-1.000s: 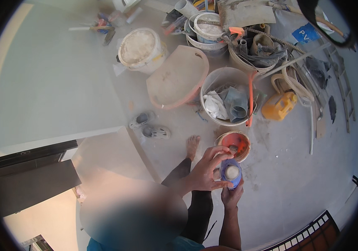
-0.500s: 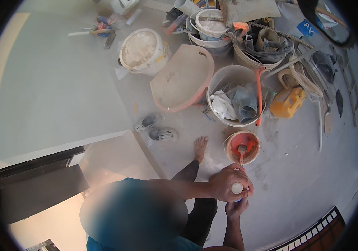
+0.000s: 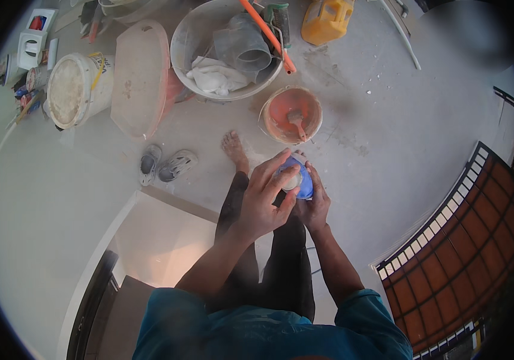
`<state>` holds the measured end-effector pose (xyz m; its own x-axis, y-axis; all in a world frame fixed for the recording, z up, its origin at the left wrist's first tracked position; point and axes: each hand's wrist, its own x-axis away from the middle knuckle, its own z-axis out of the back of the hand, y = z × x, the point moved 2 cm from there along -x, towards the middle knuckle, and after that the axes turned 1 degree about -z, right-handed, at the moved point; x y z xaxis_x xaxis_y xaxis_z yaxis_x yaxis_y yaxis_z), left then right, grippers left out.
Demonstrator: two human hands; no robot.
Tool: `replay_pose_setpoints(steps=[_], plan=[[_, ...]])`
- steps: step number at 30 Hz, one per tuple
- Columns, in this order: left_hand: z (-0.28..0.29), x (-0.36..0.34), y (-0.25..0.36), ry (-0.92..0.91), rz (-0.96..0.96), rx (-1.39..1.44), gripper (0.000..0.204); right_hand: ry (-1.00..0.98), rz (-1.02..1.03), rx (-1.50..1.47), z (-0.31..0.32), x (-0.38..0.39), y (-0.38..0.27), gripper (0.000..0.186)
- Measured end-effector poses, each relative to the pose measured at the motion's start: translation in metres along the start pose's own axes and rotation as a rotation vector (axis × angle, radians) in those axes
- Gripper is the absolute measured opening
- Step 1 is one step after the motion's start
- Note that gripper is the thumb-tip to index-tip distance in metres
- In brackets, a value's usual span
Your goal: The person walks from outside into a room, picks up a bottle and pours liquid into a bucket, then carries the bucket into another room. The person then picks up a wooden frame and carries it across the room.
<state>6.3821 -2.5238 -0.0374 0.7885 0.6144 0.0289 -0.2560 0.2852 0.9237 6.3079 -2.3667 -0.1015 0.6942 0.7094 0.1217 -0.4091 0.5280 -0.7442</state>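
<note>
My right hand [image 3: 315, 207] grips a blue bottle [image 3: 305, 185] from its right side. The bottle's round whitish cap [image 3: 293, 182] faces up toward me. Curled around that cap are the fingers of my left hand [image 3: 261, 201], with the thumb at its near side. Both hands are above my knees. Just beyond them stands a small bucket [image 3: 275, 111] with orange-red stains inside. A paint brush [image 3: 296, 120] rests in it, bristles away from me. The bottle's lower part is hidden by my hands.
Beyond the small bucket is a large tub [image 3: 186, 60] holding a grey pipe piece and white cloth or paper. A yellow jug [image 3: 327, 21] stands at the far right, a white pail [image 3: 83, 90] at the left. Grey clogs [image 3: 176, 166] lie left of my bare foot.
My view has turned, so the buckets and tub appear farther up and left. The left hand's fingers are spread wider around the cap, and more of the blue bottle shows.
</note>
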Motion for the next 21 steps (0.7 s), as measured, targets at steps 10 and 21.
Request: replay_pose_setpoints(steps=[10,21], plan=[[-0.054,-0.016,-0.083,-0.286,0.128,-0.269,0.030,-0.125,-0.141,0.146,-0.040,0.030,0.086,0.062],[-0.061,0.047,-0.195,-0.097,0.938,-0.029,0.035,-0.235,-0.464,0.228,-0.102,0.034,0.178,0.064]])
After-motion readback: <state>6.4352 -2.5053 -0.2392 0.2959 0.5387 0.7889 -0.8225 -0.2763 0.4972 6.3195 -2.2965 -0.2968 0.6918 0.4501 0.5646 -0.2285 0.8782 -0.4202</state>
